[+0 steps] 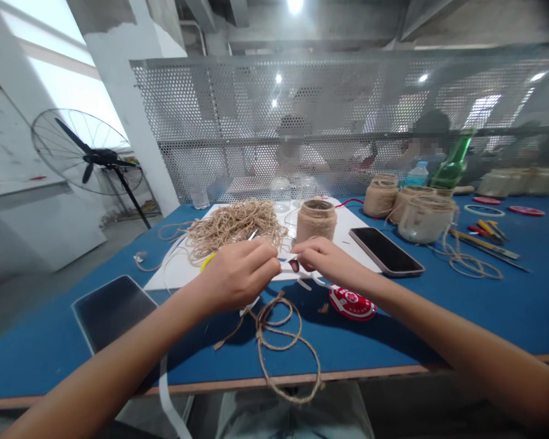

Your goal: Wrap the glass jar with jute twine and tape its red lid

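Fingers [268, 261] of the left hand [238, 277] are curled tight, pinching one end of a white strip [284, 269]. The same hand also carries a yellow-handled tool [207, 262], its metal tip pointing up and away. The right hand [327, 261] pinches the other end of the strip between thumb and forefinger, its remaining fingers folded. I read the strip as a short span with its long axis running left to right, held just above the surface. The hands nearly meet, and neither is nearer than the other.

A twine loop [279, 329] lies on the blue table [485, 305] directly on my side of the hands, with a red lid [351, 303] beside it under the right wrist. Beyond the hands stand a twine-wrapped jar [316, 221] and a twine pile [233, 227] on a white sheet [174, 277]. A phone [386, 250] lies to the right, and a dark tablet [112, 308] lies near left.

A perforated screen [348, 122] backs the table, and a fan [89, 155] stands far left.
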A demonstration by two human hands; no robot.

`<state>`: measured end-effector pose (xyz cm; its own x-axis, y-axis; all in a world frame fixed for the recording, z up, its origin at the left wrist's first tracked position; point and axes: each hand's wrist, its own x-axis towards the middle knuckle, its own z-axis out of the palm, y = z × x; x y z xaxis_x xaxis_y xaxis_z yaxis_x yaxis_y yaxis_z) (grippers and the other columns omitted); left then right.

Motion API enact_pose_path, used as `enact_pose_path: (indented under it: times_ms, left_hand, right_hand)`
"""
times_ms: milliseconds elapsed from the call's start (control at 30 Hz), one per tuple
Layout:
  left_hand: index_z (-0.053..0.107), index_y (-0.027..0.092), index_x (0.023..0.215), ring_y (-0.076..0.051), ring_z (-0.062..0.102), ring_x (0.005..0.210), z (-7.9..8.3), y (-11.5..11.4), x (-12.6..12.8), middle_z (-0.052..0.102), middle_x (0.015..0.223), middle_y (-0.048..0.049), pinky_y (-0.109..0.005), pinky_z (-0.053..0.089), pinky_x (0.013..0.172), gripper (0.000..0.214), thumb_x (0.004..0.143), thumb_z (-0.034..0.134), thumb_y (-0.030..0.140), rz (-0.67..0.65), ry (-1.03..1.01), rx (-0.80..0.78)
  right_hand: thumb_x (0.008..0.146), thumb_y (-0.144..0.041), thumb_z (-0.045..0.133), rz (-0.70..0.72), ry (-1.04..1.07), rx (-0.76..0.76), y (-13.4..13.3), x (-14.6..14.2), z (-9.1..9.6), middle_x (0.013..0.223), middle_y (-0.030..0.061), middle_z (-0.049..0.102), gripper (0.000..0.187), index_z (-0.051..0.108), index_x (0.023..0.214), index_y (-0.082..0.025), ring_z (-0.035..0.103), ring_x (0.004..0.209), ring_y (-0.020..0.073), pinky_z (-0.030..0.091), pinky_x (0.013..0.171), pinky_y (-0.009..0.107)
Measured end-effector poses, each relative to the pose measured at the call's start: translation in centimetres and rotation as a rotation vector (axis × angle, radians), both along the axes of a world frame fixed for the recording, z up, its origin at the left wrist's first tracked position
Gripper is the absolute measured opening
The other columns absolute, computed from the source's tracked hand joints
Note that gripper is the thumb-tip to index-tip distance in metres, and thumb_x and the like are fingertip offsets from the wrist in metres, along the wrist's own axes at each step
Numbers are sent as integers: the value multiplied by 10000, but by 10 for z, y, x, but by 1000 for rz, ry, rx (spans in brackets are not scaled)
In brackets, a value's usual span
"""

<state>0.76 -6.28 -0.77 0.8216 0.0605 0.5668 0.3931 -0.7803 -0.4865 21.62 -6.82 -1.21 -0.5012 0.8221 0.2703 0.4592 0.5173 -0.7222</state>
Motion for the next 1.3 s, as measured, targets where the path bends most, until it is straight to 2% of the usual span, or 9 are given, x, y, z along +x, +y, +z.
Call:
enact_pose_path:
  times_ms: [133,333,467,600,767,900,967,1100,1300]
  left_hand:
    - [527,158,777,-164,510,803,1,-7,6,579,800,-55,-279,467,717,139,841,414,112,-50,53,136]
    - [518,174,760,-161,509,801,1,-10,8,572,789,-47,-280,488,707,182,858,375,119,-73,54,162]
    - [501,177,800,-166,494,827,-3,-8,5,557,825,-57,-286,477,708,164,855,360,112,-78,-2,4]
    - [456,178,834,-146,474,829,-7,-4,3,513,857,-45,-271,455,729,75,830,433,107,-132,-183,-226]
    - [444,168,809,-134,457,756,-4,-3,7,470,780,-29,-266,411,664,64,838,439,112,-87,-332,-480]
    - [440,169,781,-137,451,740,-2,-4,11,471,763,-28,-269,400,653,84,851,419,128,-80,-349,-574]
    - [445,168,799,-141,454,759,-4,-5,11,477,783,-34,-271,407,668,63,841,430,124,-92,-338,-534]
    - [451,164,836,-149,452,786,-14,-4,11,482,828,-51,-269,425,685,62,813,460,106,-120,-288,-349]
    - [493,153,791,-152,445,829,-20,-6,11,513,849,-54,-257,409,730,98,821,432,82,-138,-151,-141]
  right_hand:
    - [741,-215,371,-6,94,-100,5,0,-2,511,-33,358,252,549,574,-150,327,521,99,233,488,238]
    - [719,-207,380,7,144,-134,5,-2,-4,494,-40,343,237,575,604,-139,295,506,92,214,469,232]
    - [724,-214,373,39,129,-174,5,-2,-5,509,-33,364,237,566,606,-142,301,508,93,213,471,233]
    - [738,-217,357,78,114,-189,3,0,-1,501,-36,349,251,559,602,-156,285,493,95,207,470,239]
    - [748,-198,356,104,80,-181,0,5,6,500,-43,331,232,551,627,-168,279,480,96,202,462,246]
    - [739,-198,358,68,79,-168,2,4,4,494,-40,330,241,556,605,-159,286,483,94,205,465,244]
    - [730,-205,361,45,98,-158,5,3,1,485,-39,333,252,558,581,-152,289,484,92,210,471,243]
    - [722,-224,376,4,123,-169,9,2,-6,460,-35,360,267,563,550,-141,302,470,85,206,466,243]
    - [709,-238,406,10,161,-281,8,-1,-8,393,-46,337,275,528,483,-140,283,430,72,198,444,232]
